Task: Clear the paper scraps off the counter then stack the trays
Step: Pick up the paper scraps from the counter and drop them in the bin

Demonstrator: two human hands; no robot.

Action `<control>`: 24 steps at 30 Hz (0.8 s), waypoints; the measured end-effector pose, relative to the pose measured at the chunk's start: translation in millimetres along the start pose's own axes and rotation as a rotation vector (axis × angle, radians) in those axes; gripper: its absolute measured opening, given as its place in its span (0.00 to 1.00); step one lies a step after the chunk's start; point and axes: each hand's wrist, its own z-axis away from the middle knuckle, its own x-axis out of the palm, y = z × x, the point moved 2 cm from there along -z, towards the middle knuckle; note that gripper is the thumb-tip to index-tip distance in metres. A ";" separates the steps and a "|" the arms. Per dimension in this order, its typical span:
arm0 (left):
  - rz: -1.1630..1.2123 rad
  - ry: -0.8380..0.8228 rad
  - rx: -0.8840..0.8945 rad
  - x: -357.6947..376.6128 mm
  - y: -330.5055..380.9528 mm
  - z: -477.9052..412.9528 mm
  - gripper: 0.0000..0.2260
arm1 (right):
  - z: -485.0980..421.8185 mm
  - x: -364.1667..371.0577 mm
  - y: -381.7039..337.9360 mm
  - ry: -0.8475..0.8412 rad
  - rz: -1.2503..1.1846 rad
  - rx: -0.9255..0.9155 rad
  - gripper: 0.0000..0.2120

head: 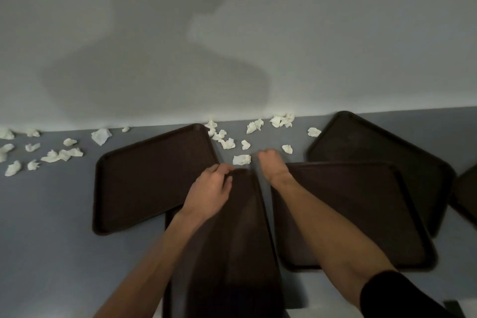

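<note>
Several dark brown trays lie on the grey counter (51, 227). The middle tray (240, 240) is tilted up toward me. My left hand (210, 192) grips its far left corner. My right hand (271, 165) curls over its far right corner, next to a white paper scrap (241, 160). A left tray (144, 181) lies flat beside it, a right tray (356, 214) overlaps a far right tray (366, 147). White paper scraps lie along the wall behind the trays (282, 120) and in a cluster at the far left (62, 155).
A pale wall (232, 33) rises directly behind the counter. Another tray's edge (467, 193) shows at the right border. The counter's front edge runs below the right tray, with pale floor beyond it.
</note>
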 end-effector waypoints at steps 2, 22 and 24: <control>-0.025 -0.021 0.016 0.0 -4.0 -17.1 0.12 | -0.7 1.4 1.7 0.050 -0.062 0.043 0.15; -0.247 -0.206 0.131 94.8 -25.4 -136.2 0.22 | 188.4 -70.0 21.2 0.606 -0.679 0.389 0.11; -0.209 -0.153 0.123 93.8 -23.4 -135.2 0.20 | 212.0 -67.1 32.4 0.606 -0.671 0.445 0.11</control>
